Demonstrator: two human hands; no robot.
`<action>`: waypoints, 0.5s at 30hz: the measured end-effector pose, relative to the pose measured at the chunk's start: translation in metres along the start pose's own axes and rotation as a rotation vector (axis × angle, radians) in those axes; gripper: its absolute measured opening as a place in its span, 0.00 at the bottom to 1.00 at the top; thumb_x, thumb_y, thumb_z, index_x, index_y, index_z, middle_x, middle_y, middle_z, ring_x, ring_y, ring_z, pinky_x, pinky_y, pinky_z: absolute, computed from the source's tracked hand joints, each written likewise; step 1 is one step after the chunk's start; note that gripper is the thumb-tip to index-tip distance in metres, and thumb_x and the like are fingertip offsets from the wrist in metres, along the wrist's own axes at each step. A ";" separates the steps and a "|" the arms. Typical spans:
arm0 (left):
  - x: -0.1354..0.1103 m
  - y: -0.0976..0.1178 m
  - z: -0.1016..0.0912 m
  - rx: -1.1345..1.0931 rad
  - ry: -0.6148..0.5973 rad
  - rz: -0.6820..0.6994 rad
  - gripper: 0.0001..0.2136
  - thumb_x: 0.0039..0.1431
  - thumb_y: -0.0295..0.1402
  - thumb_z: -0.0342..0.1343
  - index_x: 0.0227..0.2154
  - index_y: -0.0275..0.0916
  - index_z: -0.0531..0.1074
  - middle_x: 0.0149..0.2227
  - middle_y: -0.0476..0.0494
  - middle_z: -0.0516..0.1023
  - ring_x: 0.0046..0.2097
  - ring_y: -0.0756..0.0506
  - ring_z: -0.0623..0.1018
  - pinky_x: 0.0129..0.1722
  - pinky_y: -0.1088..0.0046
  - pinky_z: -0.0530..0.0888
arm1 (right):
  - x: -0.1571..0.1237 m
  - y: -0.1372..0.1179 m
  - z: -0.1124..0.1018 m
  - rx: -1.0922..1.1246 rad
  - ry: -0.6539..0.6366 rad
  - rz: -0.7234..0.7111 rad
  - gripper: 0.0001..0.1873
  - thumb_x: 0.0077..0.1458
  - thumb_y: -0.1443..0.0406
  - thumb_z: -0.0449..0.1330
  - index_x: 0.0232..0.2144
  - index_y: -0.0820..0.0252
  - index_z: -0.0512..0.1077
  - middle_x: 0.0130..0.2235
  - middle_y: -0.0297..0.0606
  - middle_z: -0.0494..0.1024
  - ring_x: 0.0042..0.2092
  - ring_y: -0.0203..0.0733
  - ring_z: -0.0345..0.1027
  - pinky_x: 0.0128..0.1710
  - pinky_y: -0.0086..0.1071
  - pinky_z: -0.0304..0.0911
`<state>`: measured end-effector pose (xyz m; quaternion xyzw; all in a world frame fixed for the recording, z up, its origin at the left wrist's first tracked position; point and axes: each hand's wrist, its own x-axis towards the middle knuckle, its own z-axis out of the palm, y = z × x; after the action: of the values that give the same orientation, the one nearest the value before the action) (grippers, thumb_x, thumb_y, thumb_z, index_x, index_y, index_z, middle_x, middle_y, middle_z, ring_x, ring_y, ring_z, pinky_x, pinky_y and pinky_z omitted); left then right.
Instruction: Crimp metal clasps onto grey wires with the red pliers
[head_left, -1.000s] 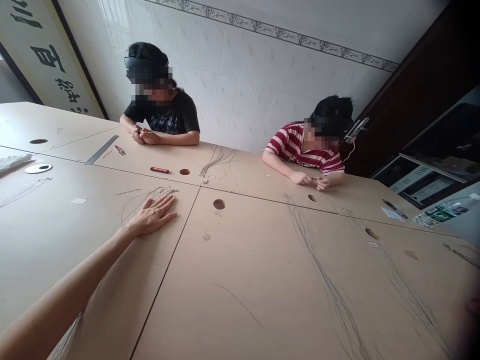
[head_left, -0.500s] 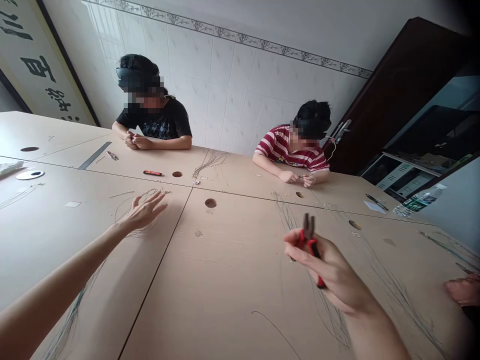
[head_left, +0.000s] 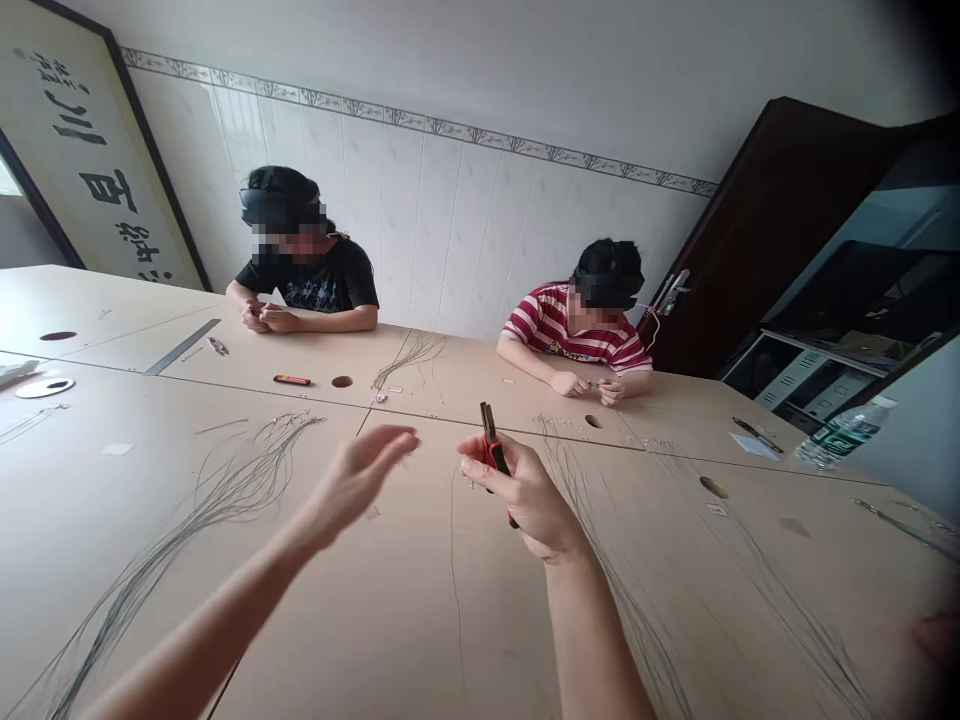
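My right hand is closed around pliers with red and black handles, their dark jaws pointing up. At its thumb and forefinger hangs a thin wire that trails down over the table; a tiny piece shows by the thumb. My left hand is to the left, apart from the right hand, slightly blurred. Its fingers stretch out towards the pliers and nothing shows in them. Beside the left forearm lies a bundle of thin wires, with small pale parts at its far end.
Another wire bundle lies right of my right forearm. Two people sit across the table, hands together. Farther off are a red and black stick-shaped item, a metal ruler, a cable hole and a water bottle.
My left hand has left the wire bundle and moved right and nearer. My right hand has moved left with the pliers, and the hanging wire now shows clearly. The view has tilted up slightly.
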<state>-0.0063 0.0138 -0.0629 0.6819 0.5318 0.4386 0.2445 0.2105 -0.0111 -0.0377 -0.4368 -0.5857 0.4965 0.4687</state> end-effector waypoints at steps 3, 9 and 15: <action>-0.001 0.046 0.017 -0.333 -0.428 -0.082 0.19 0.62 0.49 0.52 0.49 0.46 0.75 0.47 0.42 0.81 0.51 0.39 0.77 0.48 0.64 0.74 | 0.012 0.002 0.000 0.037 0.022 -0.057 0.12 0.50 0.58 0.64 0.35 0.58 0.73 0.32 0.33 0.73 0.35 0.38 0.67 0.40 0.34 0.65; 0.027 0.050 0.028 -0.391 -0.529 -0.156 0.24 0.53 0.47 0.62 0.52 0.43 0.72 0.28 0.47 0.78 0.36 0.44 0.77 0.39 0.66 0.72 | 0.027 0.006 -0.010 -0.113 0.166 -0.090 0.11 0.53 0.58 0.62 0.36 0.58 0.72 0.34 0.35 0.74 0.36 0.39 0.67 0.39 0.33 0.64; 0.042 0.048 0.029 -0.289 -0.366 -0.105 0.12 0.53 0.46 0.57 0.30 0.42 0.77 0.22 0.51 0.65 0.22 0.51 0.59 0.21 0.73 0.56 | 0.032 0.008 -0.011 -0.062 0.173 -0.073 0.13 0.53 0.57 0.63 0.37 0.58 0.73 0.35 0.35 0.75 0.38 0.40 0.69 0.43 0.34 0.64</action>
<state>0.0449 0.0417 -0.0249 0.6794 0.4451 0.3658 0.4543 0.2156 0.0227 -0.0414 -0.4706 -0.5735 0.4214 0.5215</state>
